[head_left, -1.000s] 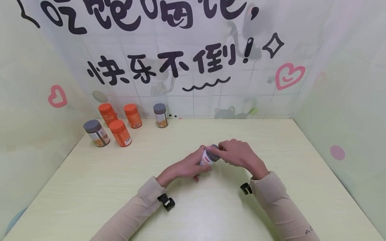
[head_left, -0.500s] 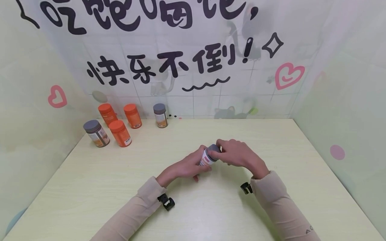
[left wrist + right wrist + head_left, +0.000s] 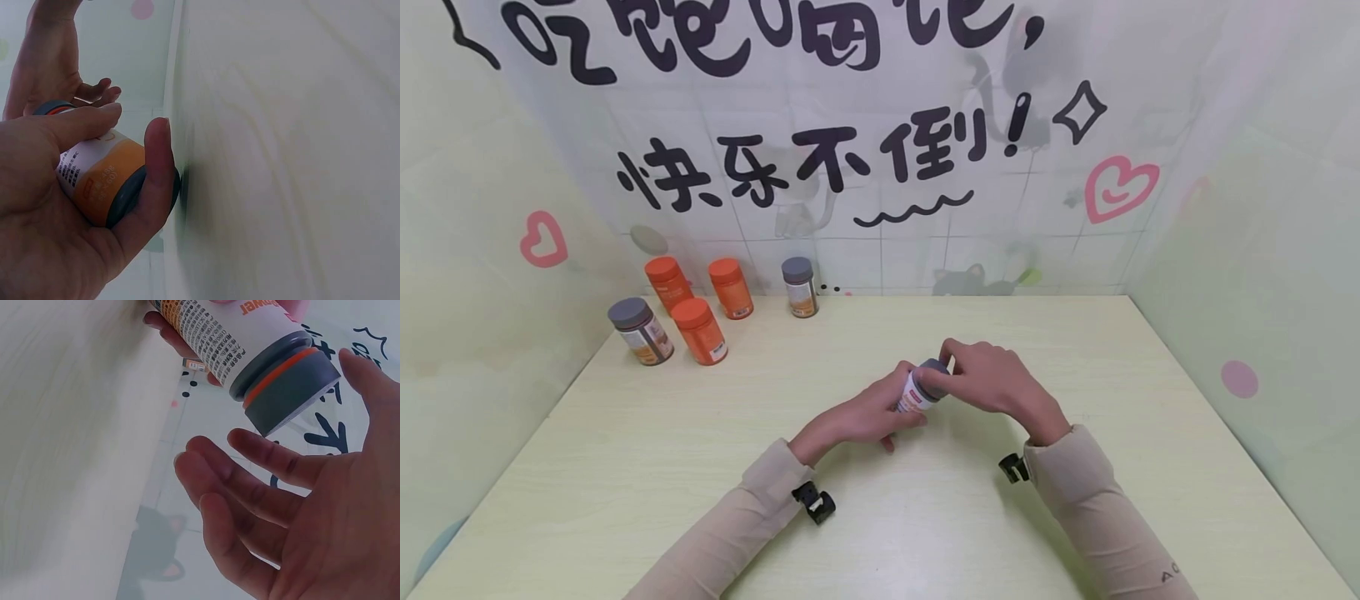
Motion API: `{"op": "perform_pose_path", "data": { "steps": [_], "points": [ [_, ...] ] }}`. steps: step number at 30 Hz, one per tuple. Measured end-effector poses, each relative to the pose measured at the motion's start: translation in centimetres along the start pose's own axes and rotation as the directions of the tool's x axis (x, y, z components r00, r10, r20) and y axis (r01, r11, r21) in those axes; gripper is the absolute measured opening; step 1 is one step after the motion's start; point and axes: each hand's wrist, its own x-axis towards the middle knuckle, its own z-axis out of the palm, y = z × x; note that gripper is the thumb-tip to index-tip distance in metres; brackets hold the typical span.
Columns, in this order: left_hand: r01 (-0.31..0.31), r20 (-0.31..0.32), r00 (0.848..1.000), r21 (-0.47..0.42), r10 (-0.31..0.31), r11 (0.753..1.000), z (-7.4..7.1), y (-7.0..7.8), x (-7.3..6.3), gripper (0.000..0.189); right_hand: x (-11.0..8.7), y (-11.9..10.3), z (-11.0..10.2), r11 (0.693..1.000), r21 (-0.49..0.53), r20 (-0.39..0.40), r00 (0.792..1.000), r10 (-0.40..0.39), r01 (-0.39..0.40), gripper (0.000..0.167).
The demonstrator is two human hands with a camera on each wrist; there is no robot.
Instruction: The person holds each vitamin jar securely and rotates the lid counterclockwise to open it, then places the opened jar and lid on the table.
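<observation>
Here, left hand (image 3: 874, 410) gripping jar (image 3: 915, 397), right (image 3: 994, 380) loose

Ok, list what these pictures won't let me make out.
Contents of the held jar, all views: hidden inside it.
Its base, head view: behind the left hand.
Part of its cap, head view: behind the right hand.
Top line of wall writing, head view: cut off by the top edge.
Fine print on the leftmost jar, head view: too small.

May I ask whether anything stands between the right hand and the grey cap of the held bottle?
Nothing visible does: the right wrist view shows open space between the palm of the right hand and the grey cap, while the left hand grips the bottle by its body.
</observation>
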Motion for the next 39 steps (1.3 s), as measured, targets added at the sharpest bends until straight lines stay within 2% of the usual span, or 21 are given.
{"op": "perform_pose_path", "data": {
  "steps": [7, 12, 16, 20, 31, 34, 39],
  "points": [
    [0.001, 0.000, 1.000, 0.002, -0.001, 1.000, 0.00, 0.13, -0.06, 0.048, 0.06, -0.04, 0.12, 1.000, -0.019, -0.004, 1.000, -0.022, 0.022, 0.052],
    [-0.003, 0.004, 1.000, 0.000, 0.003, 1.000, -0.02, 0.08, -0.02, 0.046, 0.10, -0.02, 0.02, 0.997, 0.055, 0.020, 0.998, -0.058, 0.056, 0.043],
    [0.003, 0.004, 1.000, -0.002, -0.003, 1.000, -0.08, 0.02, -0.07, 0.047, 0.20, 0.06, -0.02, 0.985, 0.136, 0.047, 0.993, -0.112, 0.105, 0.033],
    [0.010, 0.004, 1.000, -0.008, -0.010, 1.000, -0.13, -0.01, -0.07, 0.047, 0.15, 0.00, -0.20, 0.975, 0.174, 0.068, 0.986, -0.150, 0.136, 0.029],
    [0.001, 0.004, 1.000, -0.001, -0.001, 1.000, -0.10, -0.09, 0.02, 0.048, 0.03, 0.10, -0.45, 0.963, 0.143, 0.084, 0.966, -0.244, 0.230, 0.037],
    [0.002, 0.002, 1.000, -0.001, -0.002, 1.000, -0.07, -0.12, 0.09, 0.048, -0.03, 0.12, -0.63, 0.964, 0.161, 0.092, 0.969, -0.228, 0.212, 0.043],
    [0.006, 0.000, 1.000, 0.013, -0.006, 1.000, -0.03, -0.09, 0.12, 0.050, -0.05, 0.03, -0.79, 0.973, 0.200, 0.061, 0.989, -0.131, 0.117, 0.050]
  ]
}}
